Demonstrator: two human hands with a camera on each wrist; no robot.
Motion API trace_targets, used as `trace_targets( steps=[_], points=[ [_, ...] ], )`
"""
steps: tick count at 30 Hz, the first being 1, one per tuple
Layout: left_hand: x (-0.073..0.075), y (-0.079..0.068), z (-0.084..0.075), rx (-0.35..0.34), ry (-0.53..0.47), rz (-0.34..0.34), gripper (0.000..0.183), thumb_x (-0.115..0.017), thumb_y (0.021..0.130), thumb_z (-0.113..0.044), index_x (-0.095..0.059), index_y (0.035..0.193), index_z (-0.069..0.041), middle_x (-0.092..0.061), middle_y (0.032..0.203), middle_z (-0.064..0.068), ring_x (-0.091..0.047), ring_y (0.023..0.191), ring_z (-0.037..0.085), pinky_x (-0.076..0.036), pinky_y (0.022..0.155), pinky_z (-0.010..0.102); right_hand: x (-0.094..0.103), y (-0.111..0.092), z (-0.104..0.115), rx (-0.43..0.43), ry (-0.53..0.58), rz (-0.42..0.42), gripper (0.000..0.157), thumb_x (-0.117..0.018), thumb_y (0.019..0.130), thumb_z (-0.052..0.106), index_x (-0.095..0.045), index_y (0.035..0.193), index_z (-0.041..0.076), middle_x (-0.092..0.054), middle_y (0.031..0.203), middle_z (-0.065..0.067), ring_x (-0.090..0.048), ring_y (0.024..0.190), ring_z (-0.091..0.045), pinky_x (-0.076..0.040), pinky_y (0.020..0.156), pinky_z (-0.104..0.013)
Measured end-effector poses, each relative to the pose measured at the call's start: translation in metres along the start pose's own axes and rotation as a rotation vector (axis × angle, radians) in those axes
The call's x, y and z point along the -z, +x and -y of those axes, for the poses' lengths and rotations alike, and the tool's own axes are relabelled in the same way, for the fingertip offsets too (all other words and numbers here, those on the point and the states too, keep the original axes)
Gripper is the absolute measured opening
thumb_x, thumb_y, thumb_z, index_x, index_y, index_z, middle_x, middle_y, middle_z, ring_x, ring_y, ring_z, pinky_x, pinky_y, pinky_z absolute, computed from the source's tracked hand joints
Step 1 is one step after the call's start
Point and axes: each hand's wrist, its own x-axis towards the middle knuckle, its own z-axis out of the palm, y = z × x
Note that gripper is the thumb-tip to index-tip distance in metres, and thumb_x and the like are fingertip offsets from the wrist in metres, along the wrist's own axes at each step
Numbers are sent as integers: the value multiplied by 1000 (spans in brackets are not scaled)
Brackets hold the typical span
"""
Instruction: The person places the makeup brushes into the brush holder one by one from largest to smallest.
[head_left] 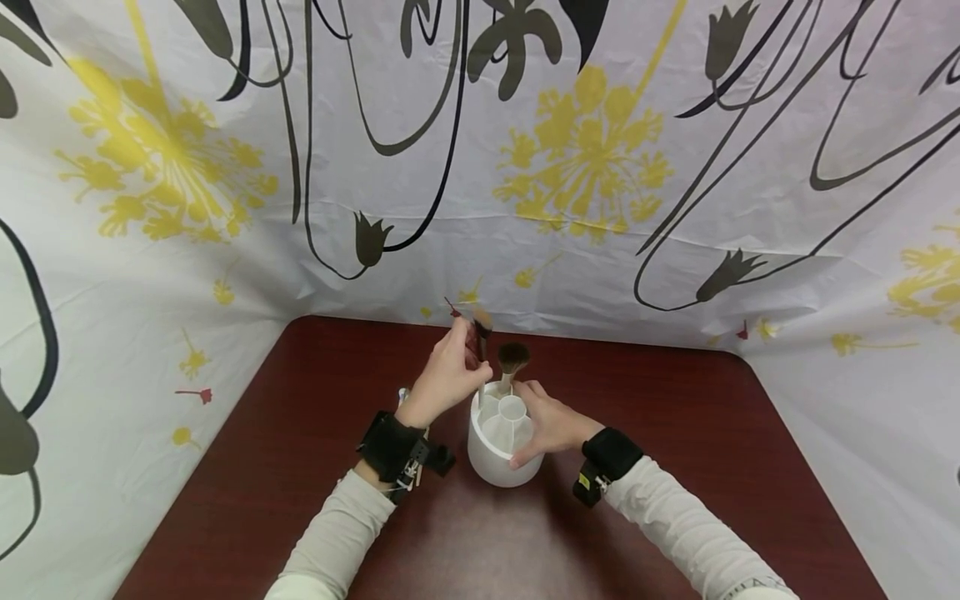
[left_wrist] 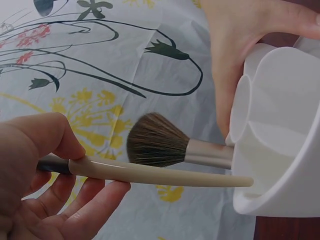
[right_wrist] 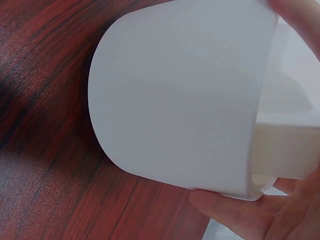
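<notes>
My left hand pinches a makeup brush with a cream handle between thumb and fingers. Its bristles point up, and the handle's tip reaches over one compartment in the left wrist view. The white divided brush holder stands upright on the table. My right hand grips this holder around its rim, thumb at the near side and fingers at the far side. A second, fluffy dark makeup brush leans in a rear compartment, bristles up. Other compartments show bare white walls.
Under my left wrist, thin light-coloured items lie on the dark red-brown table, mostly hidden by the arm. A white patterned cloth hangs behind the table's far edge and along both sides.
</notes>
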Motion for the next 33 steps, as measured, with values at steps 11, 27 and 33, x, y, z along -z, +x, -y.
trace_targets(
  steps=[11,27,33],
  points=[
    [-7,-5,12,23,42,-18,37,-61,75,-7,-39,104,-7,-50,90,6,-57,75,14,-47,63,26,-2,0,0,-6,4,5,121,-83,52,48,-16,142,4,-32,129,-15,-45,110,-25,-42,90,-39],
    [-15,-14,26,71,16,-22,34,-63,75,-5,-39,100,-5,-51,88,8,-58,79,18,-48,66,29,-1,1,0,-12,0,1,118,-83,52,48,-18,142,8,-31,131,-15,-45,110,-25,-41,90,-40],
    [-19,-15,31,70,31,-13,34,-62,76,-6,-38,100,-5,-50,86,8,-57,77,18,-47,65,28,-1,1,1,-25,4,0,119,-84,51,47,-19,142,7,-31,131,-15,-45,109,-25,-42,89,-40]
  ],
)
